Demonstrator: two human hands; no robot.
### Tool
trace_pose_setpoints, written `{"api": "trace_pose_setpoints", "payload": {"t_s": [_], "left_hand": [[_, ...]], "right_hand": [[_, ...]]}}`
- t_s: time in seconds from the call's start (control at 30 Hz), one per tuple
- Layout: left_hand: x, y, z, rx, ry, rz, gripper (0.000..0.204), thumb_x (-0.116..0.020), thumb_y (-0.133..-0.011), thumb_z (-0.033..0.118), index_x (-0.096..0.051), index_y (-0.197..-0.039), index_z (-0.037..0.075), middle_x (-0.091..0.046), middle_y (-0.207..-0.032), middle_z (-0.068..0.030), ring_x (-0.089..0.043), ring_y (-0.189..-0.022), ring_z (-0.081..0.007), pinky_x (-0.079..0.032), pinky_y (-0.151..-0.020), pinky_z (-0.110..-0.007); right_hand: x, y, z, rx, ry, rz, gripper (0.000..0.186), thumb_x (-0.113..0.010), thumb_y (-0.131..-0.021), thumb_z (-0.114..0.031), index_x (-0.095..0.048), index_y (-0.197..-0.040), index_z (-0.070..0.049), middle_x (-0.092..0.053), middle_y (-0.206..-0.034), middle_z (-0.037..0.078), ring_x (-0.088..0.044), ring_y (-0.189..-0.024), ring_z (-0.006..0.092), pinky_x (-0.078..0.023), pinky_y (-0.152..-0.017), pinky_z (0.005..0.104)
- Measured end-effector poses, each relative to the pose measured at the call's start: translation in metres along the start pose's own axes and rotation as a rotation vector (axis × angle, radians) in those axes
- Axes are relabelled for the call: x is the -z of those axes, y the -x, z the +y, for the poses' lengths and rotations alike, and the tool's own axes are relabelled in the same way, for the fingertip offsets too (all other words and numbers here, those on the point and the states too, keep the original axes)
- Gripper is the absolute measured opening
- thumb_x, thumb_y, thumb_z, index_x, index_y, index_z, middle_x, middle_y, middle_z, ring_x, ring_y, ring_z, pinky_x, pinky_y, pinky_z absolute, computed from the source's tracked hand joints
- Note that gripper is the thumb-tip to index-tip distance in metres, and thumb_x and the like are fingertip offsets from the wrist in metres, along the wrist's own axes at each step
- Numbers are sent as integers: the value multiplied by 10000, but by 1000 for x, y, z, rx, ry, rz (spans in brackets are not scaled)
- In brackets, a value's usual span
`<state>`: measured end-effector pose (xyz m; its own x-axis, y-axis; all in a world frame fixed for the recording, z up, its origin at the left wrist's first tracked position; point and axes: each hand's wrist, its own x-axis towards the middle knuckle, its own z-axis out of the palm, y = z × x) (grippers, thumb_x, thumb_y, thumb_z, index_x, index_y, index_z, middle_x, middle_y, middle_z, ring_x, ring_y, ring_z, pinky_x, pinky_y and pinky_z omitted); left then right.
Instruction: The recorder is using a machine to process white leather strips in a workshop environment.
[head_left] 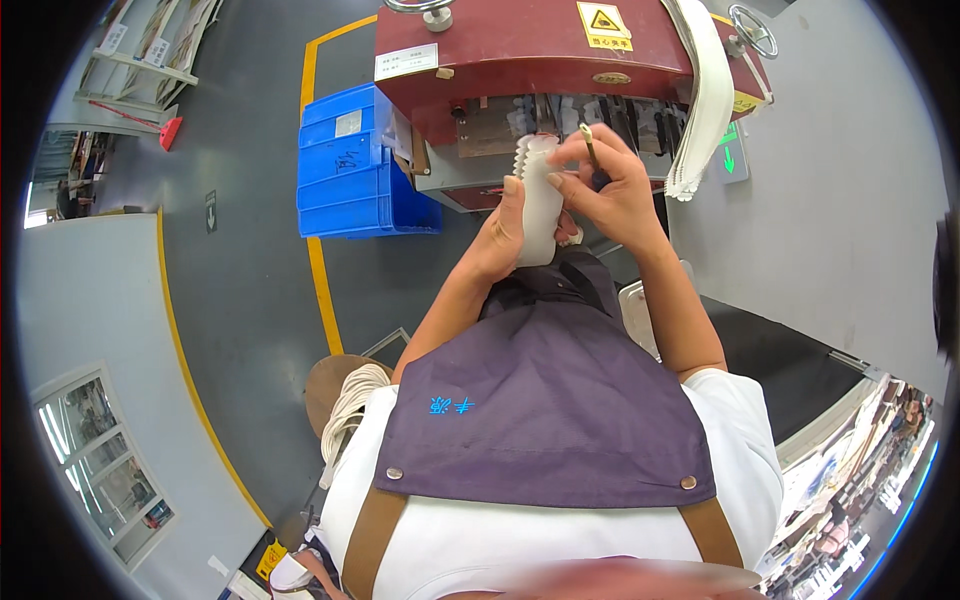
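Observation:
My left hand (496,235) grips a pale, translucent white piece (537,215) with a toothed left edge, held upright below the opening of the maroon machine (520,50). My right hand (615,195) has its thumb at the piece's upper right part. Between its fingers is a thin tool (592,158) with a dark handle and a light tip, pointing up. The fingertips behind the piece are partly hidden.
A blue crate (340,180) stands left of the machine. White strips (698,120) hang down its right side. Coiled pale cord (352,405) lies by my left elbow. A red broom (168,132) is at upper left. Part of another person (315,578) shows at lower left.

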<state>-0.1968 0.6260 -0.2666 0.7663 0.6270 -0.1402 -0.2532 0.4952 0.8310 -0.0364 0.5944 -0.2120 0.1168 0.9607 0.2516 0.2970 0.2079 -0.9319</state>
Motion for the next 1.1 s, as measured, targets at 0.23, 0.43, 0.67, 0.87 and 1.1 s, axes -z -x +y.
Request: {"api": "trace_pose_setpoints", "payload": {"t_s": [0.23,0.43,0.67,0.87,1.1], "left_hand": [[-2,6,11,214,-216,-162,696,-238,-916,623,-493,-1178,31,-596,-984,-72,-553,-808,-118,-457,-729,-264],[6,1,-4,178,79,-119,618,-299,-938,564,-513,-1164,30,-596,-1001,-82,-560,-810,-138,-465,-740,-278],[54,2,-20,-109,339,441,335,-376,-973,271,-541,-1002,-18,-623,-937,-173,-604,-826,-260,-487,-790,-379],[153,85,20,-463,16,914,243,-382,-910,122,-508,-1065,-17,-598,-1013,-211,-589,-955,-309,-451,-906,-421],[156,96,11,-419,-435,833,291,-376,-807,16,-515,-1063,-2,-632,-957,-137,-605,-938,-235,-436,-895,-345]], "right_hand": [[17,-8,3,108,163,-219,263,-693,-706,-58,-659,-967,-50,-554,-827,15,-542,-646,97,-453,-577,231],[24,4,8,-158,68,-335,246,-696,-727,-57,-651,-965,-19,-615,-721,4,-529,-610,47,-435,-559,216],[20,33,31,-263,-264,-333,83,-668,-749,-18,-665,-829,6,-648,-736,23,-573,-660,72,-455,-584,231],[103,60,33,356,-1081,-379,112,-648,-811,-136,-623,-715,-83,-587,-593,34,-459,-507,104,-389,-464,223],[90,76,60,-126,-551,55,165,-645,-801,-190,-568,-692,-93,-426,-523,-51,-306,-382,61,-244,-367,212]]}}
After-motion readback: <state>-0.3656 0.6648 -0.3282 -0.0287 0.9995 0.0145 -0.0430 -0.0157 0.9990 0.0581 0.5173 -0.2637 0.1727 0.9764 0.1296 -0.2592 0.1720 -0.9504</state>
